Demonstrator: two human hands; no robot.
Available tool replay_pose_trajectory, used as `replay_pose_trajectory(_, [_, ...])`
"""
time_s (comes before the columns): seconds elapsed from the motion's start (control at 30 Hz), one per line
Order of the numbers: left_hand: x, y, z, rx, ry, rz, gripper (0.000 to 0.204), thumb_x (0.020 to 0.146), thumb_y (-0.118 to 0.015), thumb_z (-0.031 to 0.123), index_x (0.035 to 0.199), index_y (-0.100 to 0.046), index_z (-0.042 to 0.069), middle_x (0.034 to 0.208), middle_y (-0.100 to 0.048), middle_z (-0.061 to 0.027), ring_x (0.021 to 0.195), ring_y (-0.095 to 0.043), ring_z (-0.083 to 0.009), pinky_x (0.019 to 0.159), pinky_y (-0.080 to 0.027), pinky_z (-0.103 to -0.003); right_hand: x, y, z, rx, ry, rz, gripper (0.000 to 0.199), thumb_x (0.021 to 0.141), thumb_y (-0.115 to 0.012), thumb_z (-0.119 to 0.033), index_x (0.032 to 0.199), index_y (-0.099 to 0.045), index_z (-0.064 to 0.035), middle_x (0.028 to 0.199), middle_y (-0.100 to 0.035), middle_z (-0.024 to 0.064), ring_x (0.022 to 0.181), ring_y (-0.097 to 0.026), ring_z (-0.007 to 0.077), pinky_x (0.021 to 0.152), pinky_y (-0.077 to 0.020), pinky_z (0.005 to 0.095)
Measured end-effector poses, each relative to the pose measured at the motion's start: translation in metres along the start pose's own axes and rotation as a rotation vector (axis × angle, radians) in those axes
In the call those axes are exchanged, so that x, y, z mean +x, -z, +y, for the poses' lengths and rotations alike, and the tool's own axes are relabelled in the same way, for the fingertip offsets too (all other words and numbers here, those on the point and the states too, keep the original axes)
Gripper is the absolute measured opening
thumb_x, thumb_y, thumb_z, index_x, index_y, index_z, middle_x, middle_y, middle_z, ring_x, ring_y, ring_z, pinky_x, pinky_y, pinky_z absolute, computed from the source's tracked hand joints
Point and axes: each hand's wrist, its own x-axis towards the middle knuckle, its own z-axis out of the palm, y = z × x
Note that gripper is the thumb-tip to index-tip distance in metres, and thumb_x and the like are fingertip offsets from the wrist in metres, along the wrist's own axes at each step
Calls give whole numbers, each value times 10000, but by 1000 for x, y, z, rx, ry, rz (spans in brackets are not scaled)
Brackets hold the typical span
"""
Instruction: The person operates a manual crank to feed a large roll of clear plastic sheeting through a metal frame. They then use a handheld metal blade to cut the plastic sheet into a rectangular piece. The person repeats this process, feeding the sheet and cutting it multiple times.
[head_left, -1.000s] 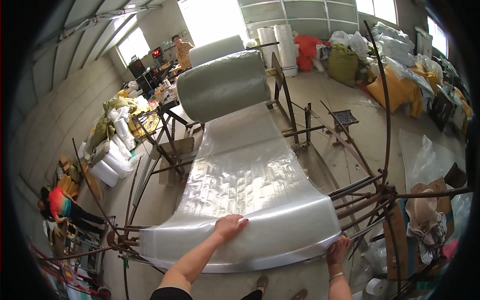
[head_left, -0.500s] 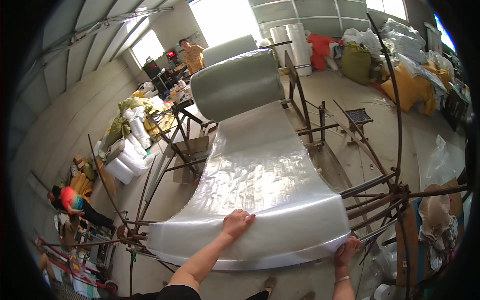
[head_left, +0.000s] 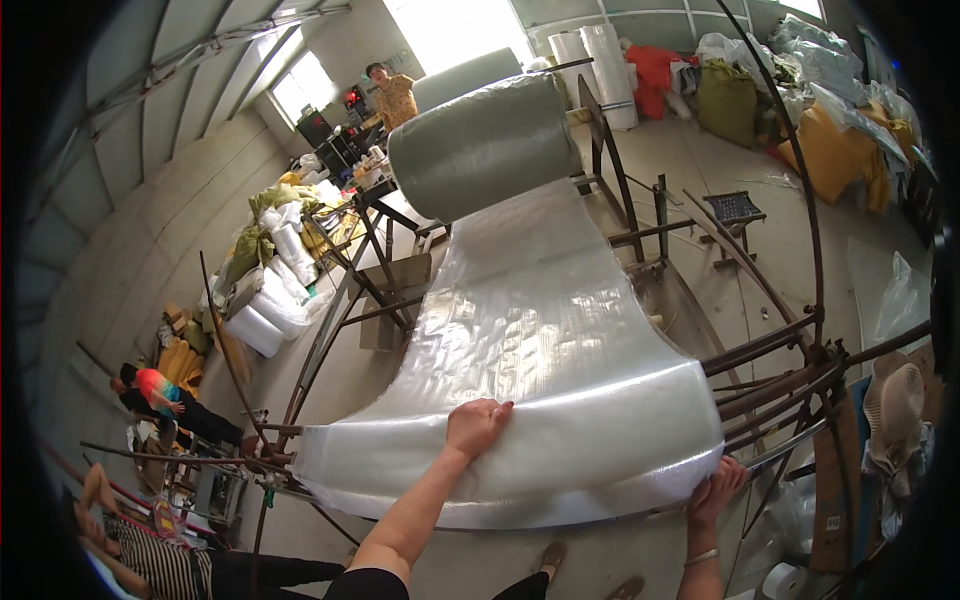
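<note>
A wide, translucent plastic sheet (head_left: pixel 520 320) runs down from a large grey-green roll (head_left: pixel 485 150) and wraps over a metal winding frame (head_left: pixel 770 395) in front of me. My left hand (head_left: pixel 478 428) is closed on the plastic sheet at a bright crease near the middle. My right hand (head_left: pixel 716 490), wearing a bracelet, has its fingers curled at the sheet's near right corner, beside the frame's bars. What lies inside those fingers is hidden.
Long rods stick up from the frame on both sides. A person in a striped top (head_left: pixel 165 560) is at the lower left, another in a bright shirt (head_left: pixel 160 390) beyond. A third person (head_left: pixel 392 95) stands behind the rolls. Sacks (head_left: pixel 728 100) and bundles (head_left: pixel 290 290) line the sides.
The whole view has shifted a little. My right hand appears slightly farther right and higher, still at the sheet's corner. The person in the striped top has come more into view.
</note>
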Motion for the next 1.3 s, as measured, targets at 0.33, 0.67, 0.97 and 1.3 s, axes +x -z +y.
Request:
replay_pose_trajectory(0.33, [9, 4, 4, 7, 77, -64, 543, 921, -425, 565, 752, -673, 113, 803, -665, -118, 811, -625, -329, 727, -486, -431, 2, -2, 2, -16, 32, 0, 310, 957, -353, -334, 960, -511, -68, 940, -541, 101, 1018, -513, 319, 977, -295, 487])
replay_pose_trajectory(0.67, [31, -29, -12, 51, -102, -72, 405, 987, -418, 295, 765, -626, 28, 734, -594, -227, 690, -568, -422, 641, -422, -505, -8, 36, 19, 121, -63, 56, 281, 895, -527, -181, 1128, -528, -25, 1169, -567, 141, 1127, -520, 346, 979, -342, 503])
replay_pose_trajectory(0.97, [27, -19, -30, -324, 115, -100, 635, 1002, -378, 491, 887, -643, -75, 765, -643, -79, 681, -532, -153, 668, -443, -321, -325, -73, 143, 166, -1195, -431, 402, 852, -632, -131, 1209, -514, 8, 1185, -590, 185, 1107, -560, 328, 938, -450, 402])
replay_pose_trajectory(1.3, [34, -16, -22, -92, 113, -123, 633, 1002, -379, 486, 882, -638, -79, 751, -634, -76, 682, -527, -151, 669, -441, -321, -441, -293, 189, 184, -1354, -465, 483, 799, -691, -100, 1226, -498, 18, 1219, -528, 240, 1153, -506, 385, 992, -426, 421])
